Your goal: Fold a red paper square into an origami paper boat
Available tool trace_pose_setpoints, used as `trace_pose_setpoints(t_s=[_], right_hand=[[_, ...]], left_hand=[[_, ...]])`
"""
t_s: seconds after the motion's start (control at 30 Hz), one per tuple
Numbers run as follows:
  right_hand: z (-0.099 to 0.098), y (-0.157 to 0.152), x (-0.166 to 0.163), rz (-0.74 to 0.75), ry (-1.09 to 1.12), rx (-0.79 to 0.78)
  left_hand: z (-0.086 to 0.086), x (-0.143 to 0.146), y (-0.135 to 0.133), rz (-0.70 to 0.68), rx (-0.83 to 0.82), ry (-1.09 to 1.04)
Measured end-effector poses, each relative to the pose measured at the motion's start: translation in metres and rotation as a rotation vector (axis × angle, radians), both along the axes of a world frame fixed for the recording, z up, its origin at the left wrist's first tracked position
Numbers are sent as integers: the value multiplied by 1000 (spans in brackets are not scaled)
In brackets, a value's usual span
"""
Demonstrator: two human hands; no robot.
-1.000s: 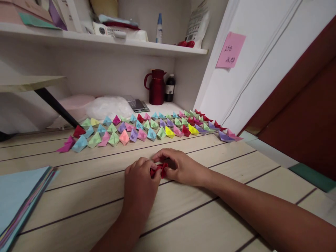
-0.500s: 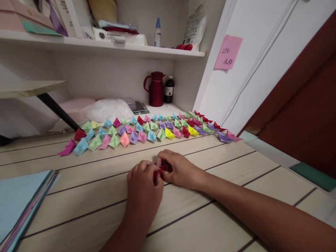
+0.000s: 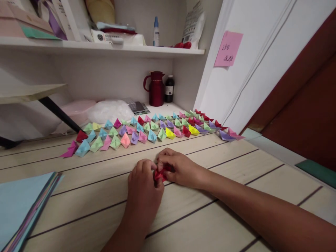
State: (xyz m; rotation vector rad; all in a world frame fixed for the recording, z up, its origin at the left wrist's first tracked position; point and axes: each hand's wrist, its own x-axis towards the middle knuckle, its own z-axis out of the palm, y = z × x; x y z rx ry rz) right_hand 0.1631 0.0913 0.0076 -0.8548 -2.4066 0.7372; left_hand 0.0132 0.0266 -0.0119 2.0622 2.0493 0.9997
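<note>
A small folded red paper piece [image 3: 160,174] lies between my two hands on the pale wooden floor [image 3: 215,220]. My left hand [image 3: 144,187] pinches its left side with closed fingers. My right hand [image 3: 178,168] grips its right side, fingers curled over it. Most of the red paper is hidden by my fingers. Beyond my hands, several small folded paper boats [image 3: 147,129] in many colours sit in rows on the floor.
A stack of coloured paper sheets [image 3: 22,206] lies at the lower left. Against the wall stand a dark red jug [image 3: 156,88] and a dark bottle [image 3: 169,89]. A pink note [image 3: 228,48] sticks on the white door frame. A black table leg [image 3: 59,113] slants at left.
My hands have closed tighter around the red paper, so less of it shows. The view has shifted slightly; the hands stay in nearly the same spot.
</note>
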Motion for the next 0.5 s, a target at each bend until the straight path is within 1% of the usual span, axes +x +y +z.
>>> trace_pose_setpoints(t_s=[0.3, 0.5], right_hand=[[4, 2, 4, 17, -78, 89], [5, 1, 9, 4, -66, 50]], left_hand=[[2, -4, 0, -26, -4, 10], [2, -2, -1, -13, -10, 18]])
